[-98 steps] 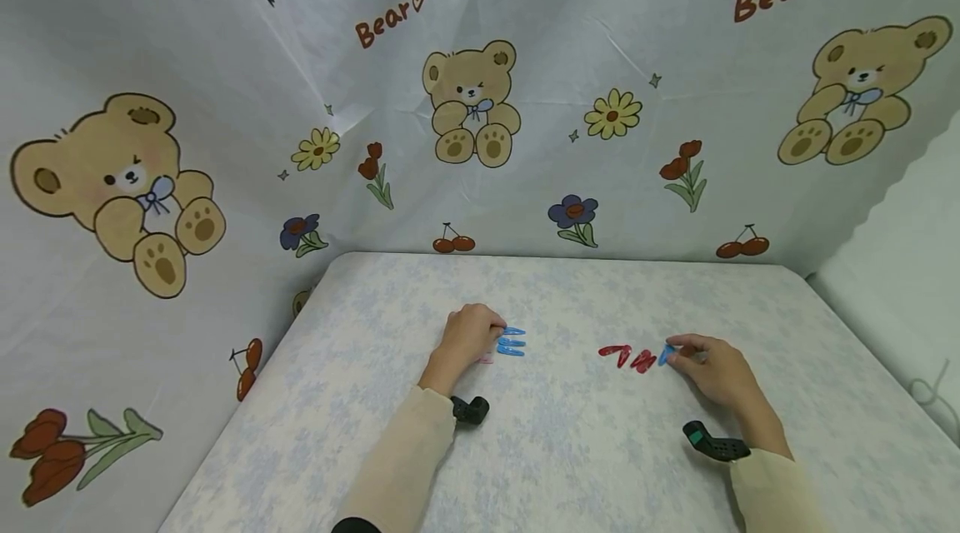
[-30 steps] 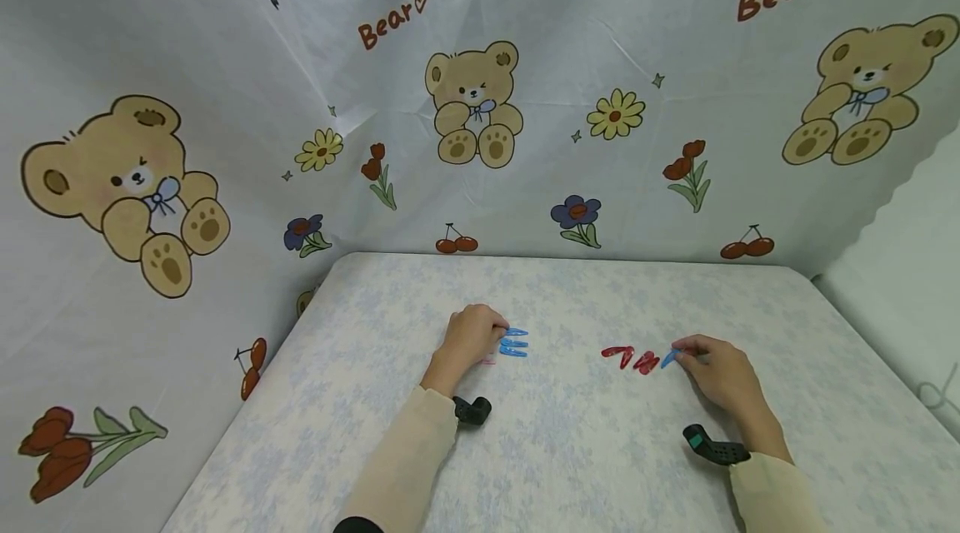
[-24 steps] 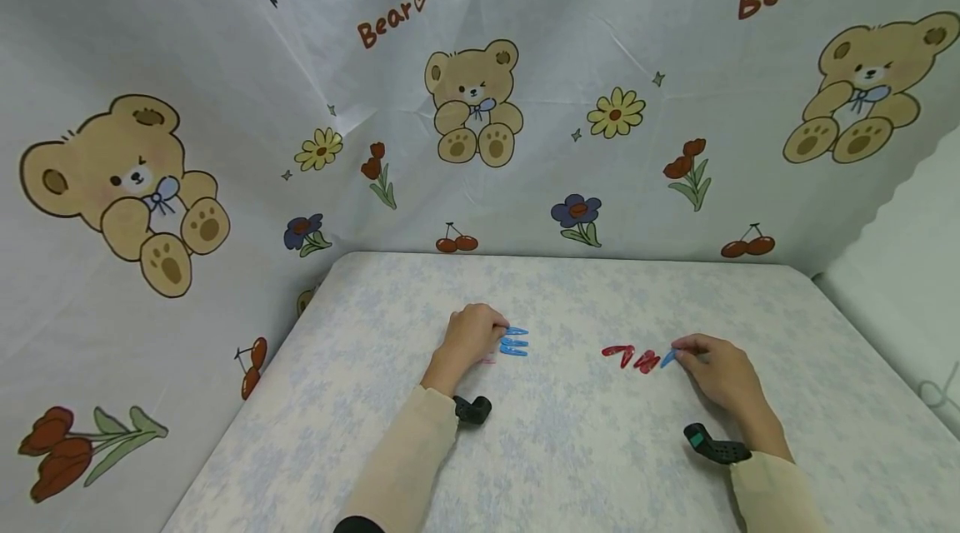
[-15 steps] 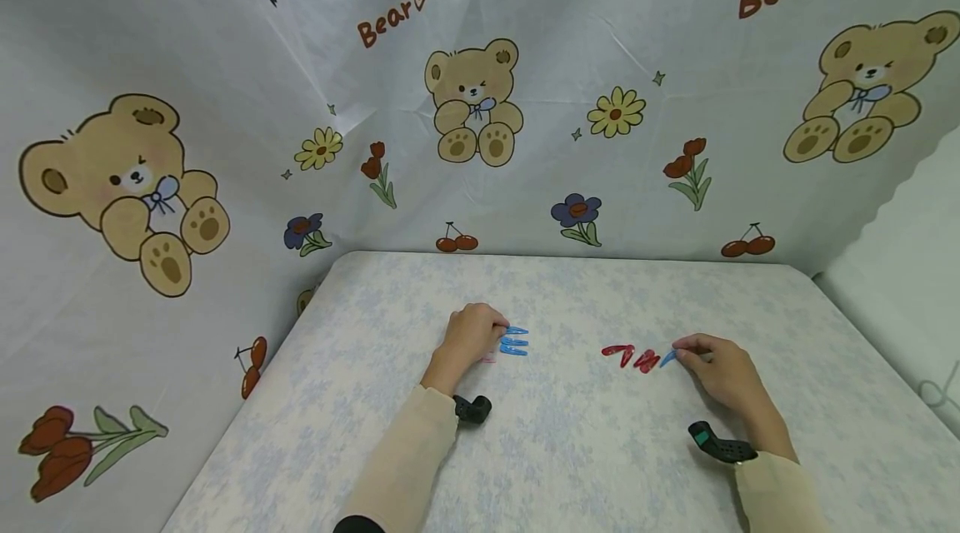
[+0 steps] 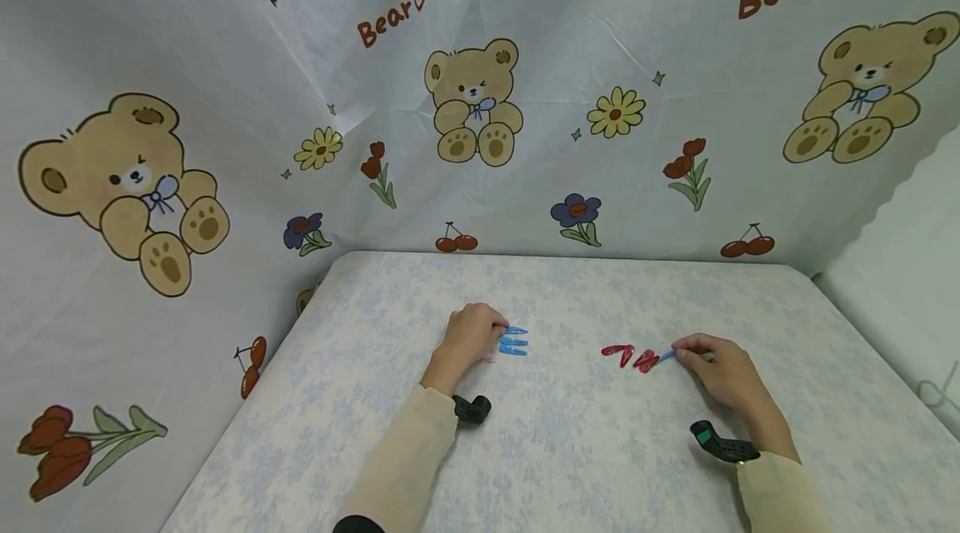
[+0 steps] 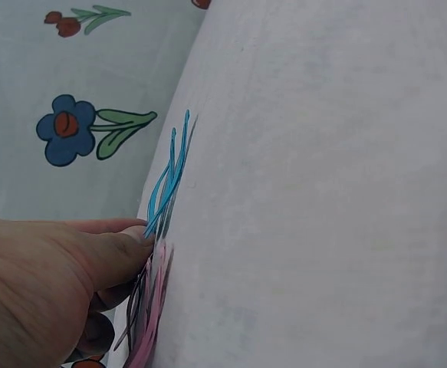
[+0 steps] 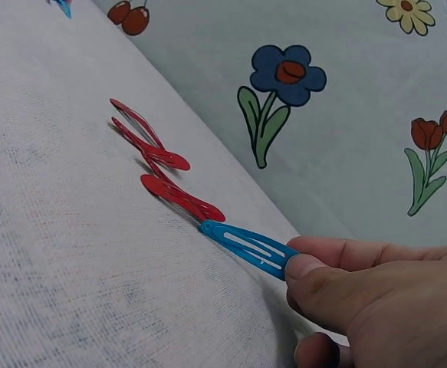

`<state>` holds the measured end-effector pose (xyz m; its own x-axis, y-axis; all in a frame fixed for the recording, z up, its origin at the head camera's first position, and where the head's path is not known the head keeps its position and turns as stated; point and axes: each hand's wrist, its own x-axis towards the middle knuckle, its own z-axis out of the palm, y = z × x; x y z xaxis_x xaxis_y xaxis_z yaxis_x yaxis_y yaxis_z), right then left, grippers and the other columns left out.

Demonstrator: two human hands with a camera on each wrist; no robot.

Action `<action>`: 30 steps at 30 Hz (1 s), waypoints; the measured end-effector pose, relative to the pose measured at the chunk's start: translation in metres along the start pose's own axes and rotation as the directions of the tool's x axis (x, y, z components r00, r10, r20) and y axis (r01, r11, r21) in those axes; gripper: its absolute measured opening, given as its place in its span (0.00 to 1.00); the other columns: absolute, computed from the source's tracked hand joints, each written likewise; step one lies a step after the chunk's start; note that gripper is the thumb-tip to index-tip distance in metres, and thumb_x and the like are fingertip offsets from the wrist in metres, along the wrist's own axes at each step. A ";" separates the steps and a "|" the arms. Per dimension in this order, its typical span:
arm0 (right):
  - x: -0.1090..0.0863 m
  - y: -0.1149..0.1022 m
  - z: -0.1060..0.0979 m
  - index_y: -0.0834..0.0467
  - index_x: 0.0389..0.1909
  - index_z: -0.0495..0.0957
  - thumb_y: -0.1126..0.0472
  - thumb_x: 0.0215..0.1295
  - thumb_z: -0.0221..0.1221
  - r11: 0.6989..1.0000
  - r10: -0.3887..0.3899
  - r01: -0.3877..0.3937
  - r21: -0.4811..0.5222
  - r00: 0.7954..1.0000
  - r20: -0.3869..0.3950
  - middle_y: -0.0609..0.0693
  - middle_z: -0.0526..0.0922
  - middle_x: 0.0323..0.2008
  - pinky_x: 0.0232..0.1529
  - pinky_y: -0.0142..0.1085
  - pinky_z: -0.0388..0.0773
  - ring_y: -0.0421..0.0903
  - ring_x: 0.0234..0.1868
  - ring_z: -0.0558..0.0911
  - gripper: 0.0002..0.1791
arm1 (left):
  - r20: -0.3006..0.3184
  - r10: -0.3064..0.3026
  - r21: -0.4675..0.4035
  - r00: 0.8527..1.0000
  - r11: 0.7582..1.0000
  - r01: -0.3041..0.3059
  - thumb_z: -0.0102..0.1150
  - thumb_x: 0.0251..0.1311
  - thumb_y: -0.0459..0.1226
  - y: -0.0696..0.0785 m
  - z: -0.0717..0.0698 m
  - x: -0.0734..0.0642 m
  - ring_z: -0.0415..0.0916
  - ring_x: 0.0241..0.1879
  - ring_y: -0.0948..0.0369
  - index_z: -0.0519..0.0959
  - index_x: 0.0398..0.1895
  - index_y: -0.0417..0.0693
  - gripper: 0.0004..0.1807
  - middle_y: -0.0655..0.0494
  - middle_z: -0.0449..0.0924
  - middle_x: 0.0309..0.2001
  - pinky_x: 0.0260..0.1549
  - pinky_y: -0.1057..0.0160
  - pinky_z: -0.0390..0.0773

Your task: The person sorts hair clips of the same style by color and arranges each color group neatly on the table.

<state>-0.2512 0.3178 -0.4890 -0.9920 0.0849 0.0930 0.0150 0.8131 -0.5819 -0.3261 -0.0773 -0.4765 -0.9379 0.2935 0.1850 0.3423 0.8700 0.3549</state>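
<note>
My right hand [image 5: 718, 368] pinches one end of a blue snap hair clip [image 7: 246, 247] between thumb and forefinger. The free tip of that clip meets the end of a red hair clip [image 7: 179, 198] in the right wrist view. Several red clips [image 5: 617, 350] lie in a zigzag row leftward from there. On the left, my left hand [image 5: 471, 335] pinches the end of a blue hair clip [image 6: 162, 201] in a small group of blue clips [image 5: 513, 341]. Pink clips [image 6: 154, 307] lie just below its fingertips, partly hidden by the hand in the head view.
The clips lie on a table with a pale patterned cover [image 5: 570, 433]. Behind it hangs a white cloth [image 5: 540, 183] printed with bears, flowers and cherries. Black wrist cameras [image 5: 472, 410] sit on both forearms.
The blue clip in my right hand has turned from a downward slant to nearly level, its tip now at the red row. My left hand stays where it was.
</note>
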 end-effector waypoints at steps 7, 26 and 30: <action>-0.001 0.002 -0.004 0.58 0.50 0.82 0.57 0.75 0.56 0.999 -0.019 0.018 0.031 1.000 0.023 0.57 0.83 0.40 0.34 0.38 0.71 0.48 0.37 0.77 0.12 | 0.005 0.005 -0.009 1.000 1.000 -0.005 0.62 0.68 0.42 -0.001 0.000 0.000 0.82 0.52 0.58 0.89 0.46 0.61 0.09 0.62 0.88 0.47 0.50 0.50 0.76; 0.002 0.005 -0.008 0.59 0.56 0.78 0.53 0.78 0.51 0.981 0.022 -0.039 0.190 0.996 0.091 0.54 0.78 0.35 0.28 0.33 0.71 0.43 0.28 0.76 0.17 | 0.008 0.008 0.003 1.000 1.000 -0.008 0.63 0.67 0.42 0.000 -0.001 0.000 0.82 0.51 0.58 0.89 0.45 0.62 0.09 0.62 0.88 0.47 0.50 0.50 0.76; 0.003 0.001 -0.007 0.58 0.57 0.77 0.52 0.78 0.52 0.975 0.032 -0.052 0.215 0.995 0.095 0.55 0.77 0.34 0.28 0.34 0.71 0.45 0.28 0.75 0.18 | 0.010 0.005 0.003 1.000 1.000 -0.005 0.63 0.67 0.42 0.000 -0.001 0.000 0.82 0.52 0.58 0.89 0.45 0.61 0.09 0.62 0.88 0.47 0.50 0.50 0.76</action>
<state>-0.2534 0.3228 -0.4834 -0.9984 0.0559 -0.0025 0.0391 0.6651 -0.7457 -0.3256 -0.0779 -0.4755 -0.9367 0.3015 0.1778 0.3466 0.8698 0.3512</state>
